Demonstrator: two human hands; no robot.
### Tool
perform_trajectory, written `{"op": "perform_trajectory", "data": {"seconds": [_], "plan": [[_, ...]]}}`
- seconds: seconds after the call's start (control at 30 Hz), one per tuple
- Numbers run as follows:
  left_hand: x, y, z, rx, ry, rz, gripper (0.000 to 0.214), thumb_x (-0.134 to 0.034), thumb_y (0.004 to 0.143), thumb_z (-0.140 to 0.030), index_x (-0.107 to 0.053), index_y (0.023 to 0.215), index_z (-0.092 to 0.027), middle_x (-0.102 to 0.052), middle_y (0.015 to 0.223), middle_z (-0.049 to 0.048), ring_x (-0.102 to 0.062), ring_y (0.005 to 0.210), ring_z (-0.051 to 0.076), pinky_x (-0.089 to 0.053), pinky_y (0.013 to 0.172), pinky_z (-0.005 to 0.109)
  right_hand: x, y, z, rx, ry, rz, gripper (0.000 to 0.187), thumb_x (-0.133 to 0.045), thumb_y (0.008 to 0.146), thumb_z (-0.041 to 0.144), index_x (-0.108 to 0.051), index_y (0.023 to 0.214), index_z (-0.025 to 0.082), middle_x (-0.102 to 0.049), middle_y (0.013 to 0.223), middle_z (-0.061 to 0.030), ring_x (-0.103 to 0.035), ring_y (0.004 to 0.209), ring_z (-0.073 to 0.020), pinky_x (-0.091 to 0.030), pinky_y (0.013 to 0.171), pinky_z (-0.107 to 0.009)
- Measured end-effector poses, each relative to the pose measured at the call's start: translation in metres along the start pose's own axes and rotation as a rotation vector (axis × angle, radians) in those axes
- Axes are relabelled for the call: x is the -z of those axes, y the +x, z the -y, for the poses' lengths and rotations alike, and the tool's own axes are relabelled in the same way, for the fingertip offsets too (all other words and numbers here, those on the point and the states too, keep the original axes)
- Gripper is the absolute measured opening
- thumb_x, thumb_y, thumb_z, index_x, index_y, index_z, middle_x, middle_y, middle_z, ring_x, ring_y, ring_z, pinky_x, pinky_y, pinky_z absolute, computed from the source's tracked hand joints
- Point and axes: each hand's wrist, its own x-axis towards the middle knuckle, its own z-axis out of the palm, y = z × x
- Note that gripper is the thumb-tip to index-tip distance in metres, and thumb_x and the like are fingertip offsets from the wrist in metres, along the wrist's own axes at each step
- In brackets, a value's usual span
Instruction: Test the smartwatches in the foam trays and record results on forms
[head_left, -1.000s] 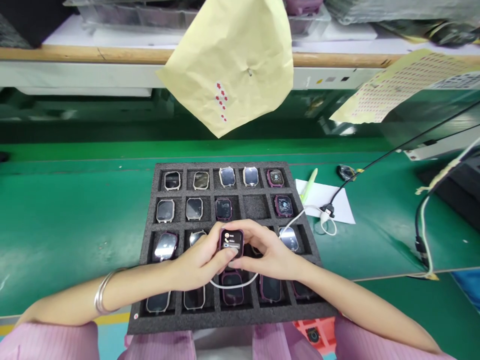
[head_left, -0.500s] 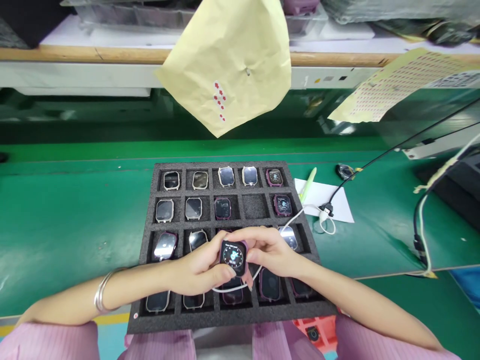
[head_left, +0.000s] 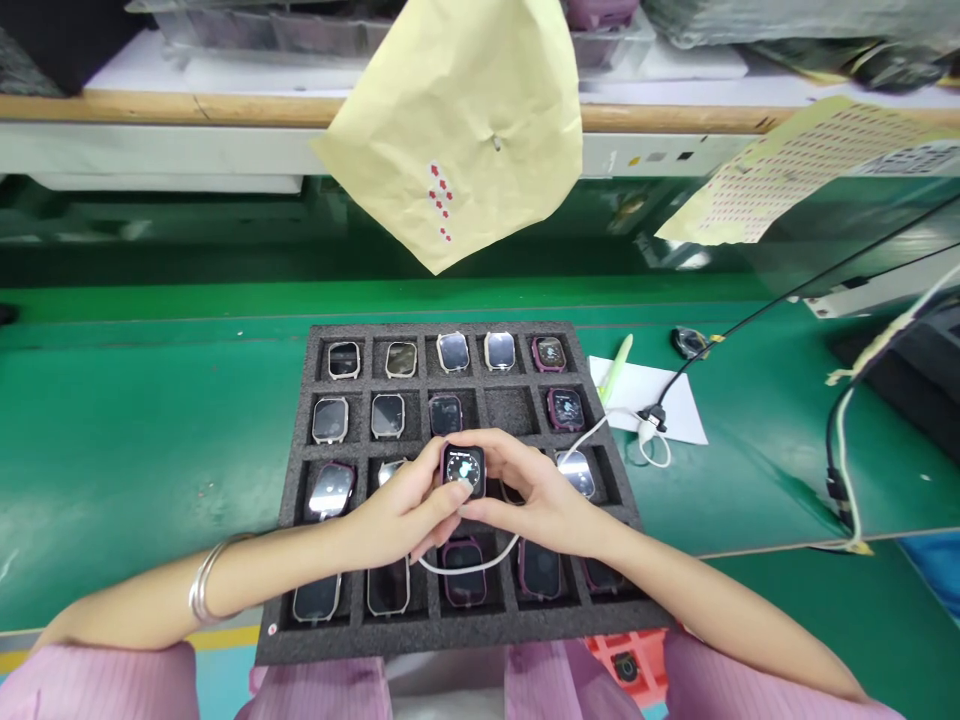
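Note:
Between my two hands, above the black foam tray (head_left: 480, 635), is a purple smartwatch body (head_left: 466, 466) with a lit dial on its screen. My left hand (head_left: 416, 510) grips it from the left, the thumb over the lower part of the screen. My right hand (head_left: 536, 495) closes on its right side with fingers at the top and right edges. A white cable (head_left: 480, 570) loops below the hands. Silver and purple watch bodies, such as one purple watch (head_left: 565, 409), lie in the tray's compartments; some are hidden by my hands.
Right of the tray lie a white paper (head_left: 675, 400), a green pen (head_left: 616, 368) and a cable connector (head_left: 652, 418) joined to a black cord. A small dark watch (head_left: 688, 343) sits behind them. A yellow sheet (head_left: 480, 120) hangs from the shelf edge (head_left: 225, 108).
Both hands have moved the watch slightly up and away from me. My left thumb has shifted onto the lower screen, and the purple watch below shows more fully.

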Motion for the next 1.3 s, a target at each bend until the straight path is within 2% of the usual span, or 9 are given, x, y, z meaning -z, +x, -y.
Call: {"op": "perform_trajectory", "data": {"seconds": [0.3,0.67,1.03,1.2,1.3], "plan": [[-0.001,-0.002,0.001,0.043,0.046,0.011,0.034,-0.039,0.096,-0.046,-0.038,0.115,-0.018,-0.051,0.059,-0.0081,-0.040,0.034,0.004,-0.029,0.034,0.013,0.000,0.000,0.005,-0.019,0.071,0.080,0.040,-0.061,0.092,0.021,-0.043,0.127,0.021,-0.059,0.104,-0.0045,-0.063,0.090,-0.0156,-0.054,0.083,-0.033],[-0.001,-0.003,-0.003,-0.036,0.085,0.076,0.027,-0.038,0.098,-0.043,-0.035,0.112,-0.019,-0.047,0.060,-0.0090,-0.033,0.037,0.004,-0.027,0.035,0.015,-0.005,-0.006,-0.003,0.029,0.055,0.037,0.038,-0.062,0.091,0.027,-0.045,0.125,0.022,-0.057,0.109,-0.0066,-0.060,0.080,-0.0136,-0.054,0.070,-0.029],[-0.002,-0.002,-0.005,-0.044,0.064,0.073,0.024,-0.040,0.097,-0.041,-0.036,0.107,-0.020,-0.046,0.060,-0.0089,-0.033,0.036,0.003,-0.025,0.035,0.015,-0.004,-0.007,-0.005,0.021,0.060,0.058,0.038,-0.062,0.091,0.023,-0.044,0.124,0.022,-0.058,0.107,-0.0066,-0.061,0.076,-0.0127,-0.053,0.069,-0.029],[0.000,-0.003,0.000,0.004,-0.080,0.121,0.028,-0.039,0.098,-0.044,-0.034,0.111,-0.019,-0.046,0.058,-0.0091,-0.031,0.033,0.003,-0.021,0.031,0.012,0.000,-0.004,-0.001,0.001,0.188,0.088,0.043,-0.067,0.088,0.023,-0.046,0.125,0.022,-0.060,0.102,-0.0049,-0.063,0.083,-0.0143,-0.054,0.074,-0.029],[0.002,-0.005,0.003,-0.022,-0.129,0.165,0.028,-0.040,0.097,-0.045,-0.036,0.107,-0.019,-0.050,0.061,-0.0066,-0.033,0.033,0.002,-0.020,0.030,0.012,0.003,-0.004,-0.001,0.003,0.341,0.110,0.038,-0.060,0.093,0.031,-0.050,0.128,0.021,-0.062,0.095,-0.0040,-0.064,0.075,-0.0125,-0.055,0.067,-0.026]]}}
